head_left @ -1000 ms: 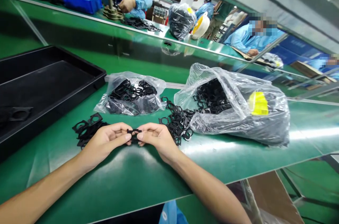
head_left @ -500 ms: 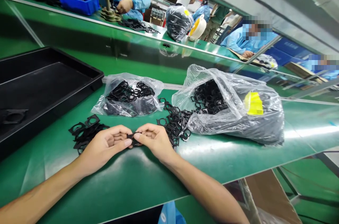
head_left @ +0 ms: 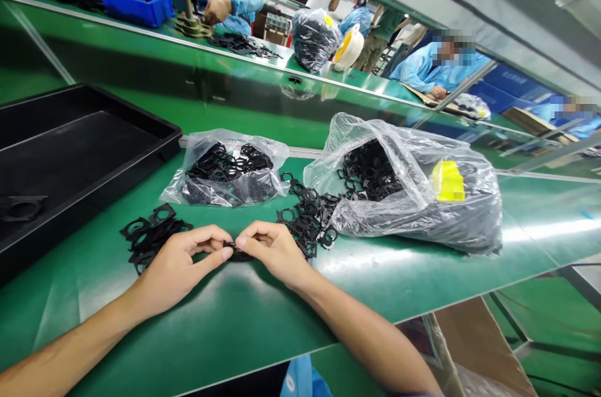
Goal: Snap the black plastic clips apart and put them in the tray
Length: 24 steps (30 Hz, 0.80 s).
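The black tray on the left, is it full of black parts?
No, the black tray holds only one black part near its left end, and the rest of its floor is bare.

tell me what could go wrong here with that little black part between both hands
The part is pinched only by fingertips of the left hand and right hand; it might slip. If dropped it could get lost among the loose pile beside the right hand.
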{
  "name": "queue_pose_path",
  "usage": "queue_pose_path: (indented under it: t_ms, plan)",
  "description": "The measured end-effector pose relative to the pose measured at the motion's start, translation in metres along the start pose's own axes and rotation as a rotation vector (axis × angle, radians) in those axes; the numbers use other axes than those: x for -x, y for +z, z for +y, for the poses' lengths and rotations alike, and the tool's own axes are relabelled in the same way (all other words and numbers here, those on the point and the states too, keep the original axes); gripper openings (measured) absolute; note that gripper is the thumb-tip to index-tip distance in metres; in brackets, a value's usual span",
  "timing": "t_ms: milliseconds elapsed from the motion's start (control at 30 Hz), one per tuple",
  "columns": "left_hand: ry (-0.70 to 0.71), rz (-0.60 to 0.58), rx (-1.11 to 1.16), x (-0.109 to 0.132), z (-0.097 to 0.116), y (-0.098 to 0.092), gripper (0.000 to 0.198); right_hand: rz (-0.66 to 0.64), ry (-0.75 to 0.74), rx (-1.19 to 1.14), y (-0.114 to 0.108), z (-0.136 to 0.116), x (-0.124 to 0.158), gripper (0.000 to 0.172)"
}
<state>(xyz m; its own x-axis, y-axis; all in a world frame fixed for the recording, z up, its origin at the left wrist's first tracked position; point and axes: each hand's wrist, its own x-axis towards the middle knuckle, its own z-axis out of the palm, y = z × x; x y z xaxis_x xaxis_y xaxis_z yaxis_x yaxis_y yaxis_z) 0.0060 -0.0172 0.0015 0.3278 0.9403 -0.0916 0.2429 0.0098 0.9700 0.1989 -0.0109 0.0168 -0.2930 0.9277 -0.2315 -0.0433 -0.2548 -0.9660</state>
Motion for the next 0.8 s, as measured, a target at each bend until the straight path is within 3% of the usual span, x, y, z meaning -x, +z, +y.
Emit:
queue_pose_path:
  t_ms: [167,467,800]
  plan:
    - [-0.011,-0.018,0.028,-0.0009,0.0029,-0.0008,0.024,0.009,-0.151,0.145,0.0007,-0.0044,0.0047,0.036]
    - [-0.035,-0.040,0.169,-0.0055,0.0063,-0.0022,0.023,0.060,-0.098,0.071,0.0037,-0.0039,0.0038,0.034]
    - [-0.017,0.024,0.159,-0.0067,0.0044,0.0007,0.021,0.100,-0.155,0.194,-0.0032,-0.0047,0.0010,0.023]
